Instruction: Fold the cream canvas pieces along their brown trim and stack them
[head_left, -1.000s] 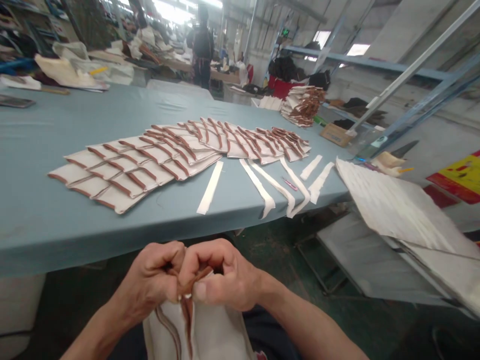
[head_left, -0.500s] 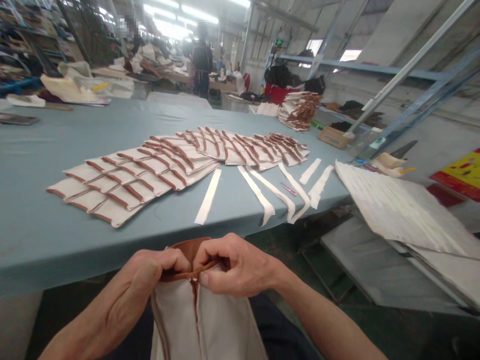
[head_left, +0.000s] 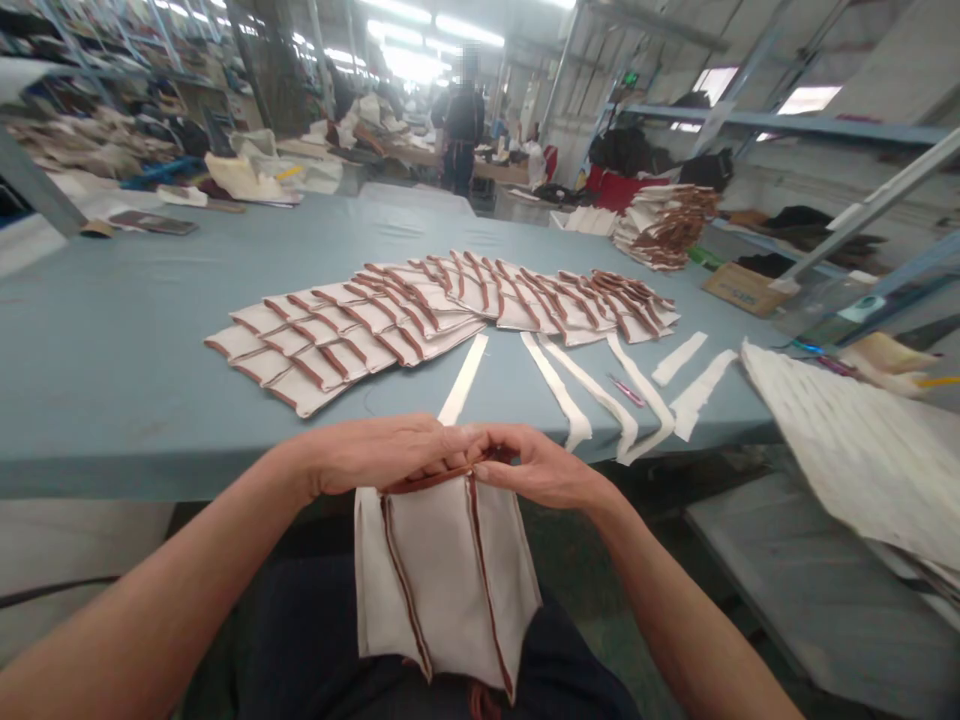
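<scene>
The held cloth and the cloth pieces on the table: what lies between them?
In the head view: left hand, right hand, white strips and blue tablecloth.

A wide surface (head_left: 112, 400) covered in blue-green cloth spans the room. A dark phone (head_left: 154, 222) lies at its far left; pale fabric strips (head_left: 465, 378) lie toward the near edge, with a slim pinkish tool (head_left: 626, 390) between two of them. A cardboard box (head_left: 742, 290) sits at the right, near a blue metal rack (head_left: 810, 122). Whitish sheets (head_left: 847, 460) slant at lower right. Farther back, a person in dark clothes (head_left: 463, 130) stands beneath bright tube lights (head_left: 469, 30).
</scene>
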